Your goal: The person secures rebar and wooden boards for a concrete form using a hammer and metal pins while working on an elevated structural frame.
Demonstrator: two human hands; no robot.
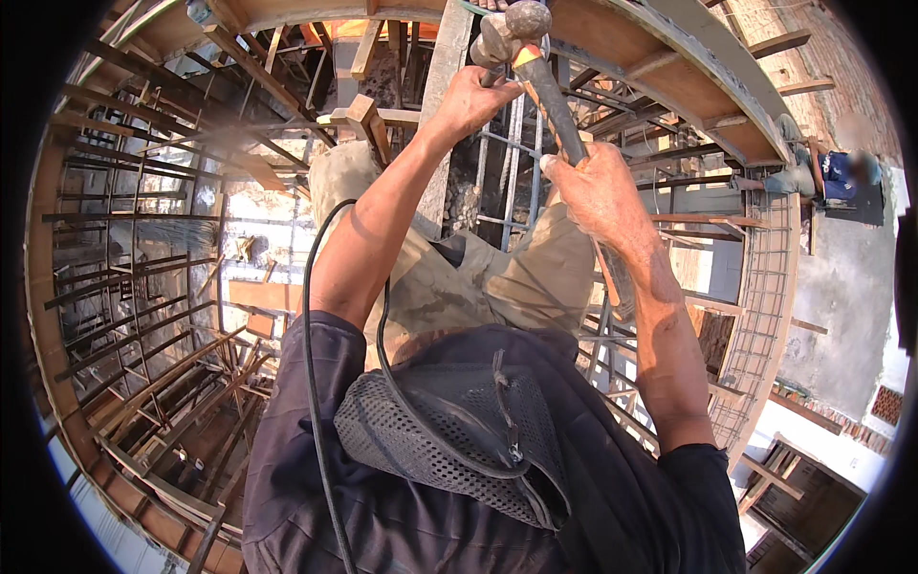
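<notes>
My right hand (591,191) is closed around the handle of a hammer (553,100), whose dark head (524,21) is raised at the top centre, with a red and yellow band below it. My left hand (470,103) grips a short dark rod (490,75) just beneath the head; what its lower end touches is hidden. Below both hands are a rough timber beam (435,196) and parallel steel bars (516,143). My knees in dusty khaki trousers are spread at either side. A black mesh pouch (430,430) with a black cord hangs at my chest.
Wooden formwork (674,77) and rebar surround me. A deep grid of timbers (134,287) lies left. A rebar cage (765,287) runs along the right, beside a concrete surface (827,297). A blurred person in blue (841,172) is at far right. Someone's bare toes show at top.
</notes>
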